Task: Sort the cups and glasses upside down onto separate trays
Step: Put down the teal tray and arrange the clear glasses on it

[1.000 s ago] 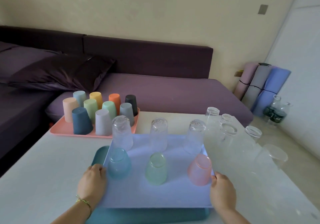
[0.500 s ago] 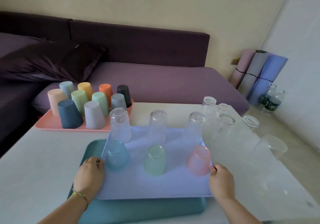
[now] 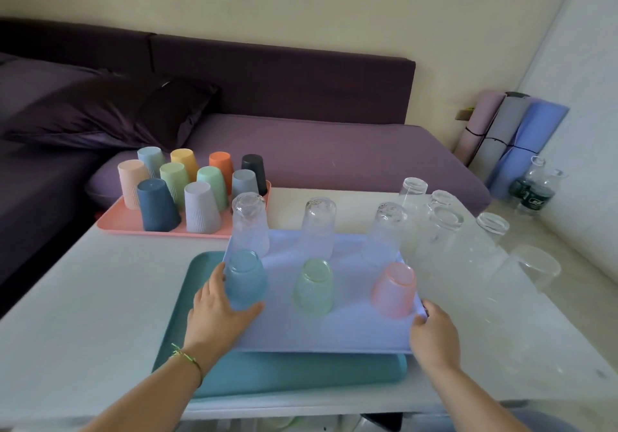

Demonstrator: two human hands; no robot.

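A white table (image 3: 83, 298) stands in front of a purple sofa (image 3: 301, 151) against a beige wall. At the table's near middle a lavender tray (image 3: 334, 331) sits over a teal tray (image 3: 284, 375), shifted toward the right so the teal one's left side shows; whether the 2 touch cannot be told.

The left hand (image 3: 217, 314) grips the lavender tray's left edge, thumb lying on top of it, fingers against the blue glass (image 3: 245, 281). The right hand (image 3: 434, 334) is curled round the tray's near right corner.

6 glasses stand upside down on the lavender tray in 2 rows: the blue one, a green glass (image 3: 314, 286) and a pink glass (image 3: 394, 289) in front, 3 clear glasses (image 3: 319, 227) behind.

More clear tumblers (image 3: 446, 227) stand upside down on the table just right of the tray. At the far left corner a pink tray (image 3: 133, 224) carries 10 coloured cups (image 3: 200, 207), all upside down.

A thin bracelet (image 3: 187, 359) circles the left wrist. A dark pillow (image 3: 117, 114) lies on the sofa. Rolled mats (image 3: 508, 137) lean in the right corner, with bottles (image 3: 531, 184) on the floor beside them.
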